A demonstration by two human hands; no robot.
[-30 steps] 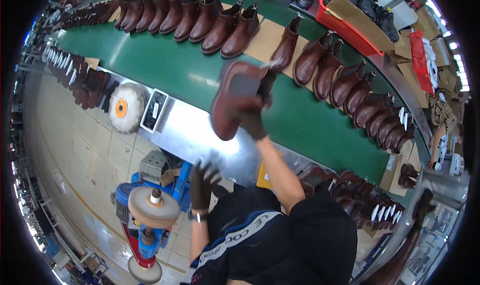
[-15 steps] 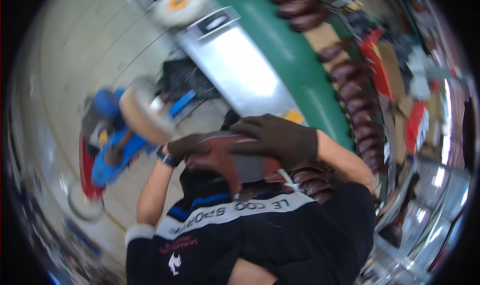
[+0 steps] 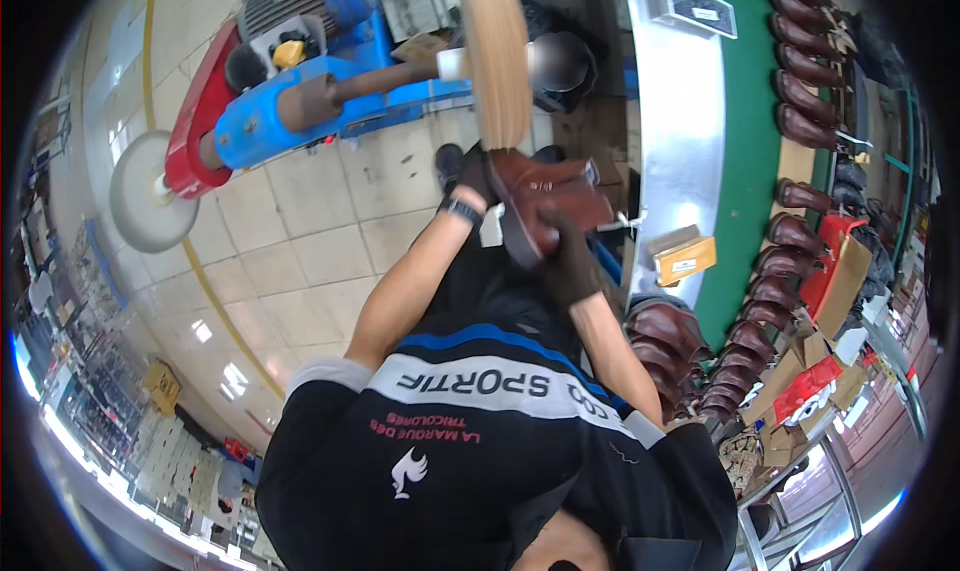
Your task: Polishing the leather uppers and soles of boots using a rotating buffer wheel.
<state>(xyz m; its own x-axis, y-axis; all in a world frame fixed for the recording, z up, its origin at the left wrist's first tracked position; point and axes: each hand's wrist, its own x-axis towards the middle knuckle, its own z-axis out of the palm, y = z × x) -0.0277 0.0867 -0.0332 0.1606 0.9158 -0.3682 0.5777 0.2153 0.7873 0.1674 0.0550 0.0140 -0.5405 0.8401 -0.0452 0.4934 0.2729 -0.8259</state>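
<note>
A reddish-brown leather boot [image 3: 530, 193] is held in front of my body, between my two dark-gloved hands. My left hand [image 3: 478, 179] is closed on its left side, partly hidden behind it. Lower down, my right hand [image 3: 570, 263] grips the boot near its dark sole. The boot's upper edge meets the lower rim of a tan buffing wheel [image 3: 498, 66]; whether they touch or just overlap in view I cannot tell. That wheel sits on the shaft of a blue machine [image 3: 275, 121].
On the right, a metal ledge [image 3: 682, 121] runs beside a green conveyor belt [image 3: 738, 161], with a small yellow box [image 3: 685, 255] on it. Rows of brown boots [image 3: 800, 71] line the far side; more boots [image 3: 662, 341] stand by my right arm. A pale round wheel [image 3: 150, 191] is at left.
My view has turned toward the machine. Both hands have carried the boot from close to my chest out to the buffing wheel and turned it.
</note>
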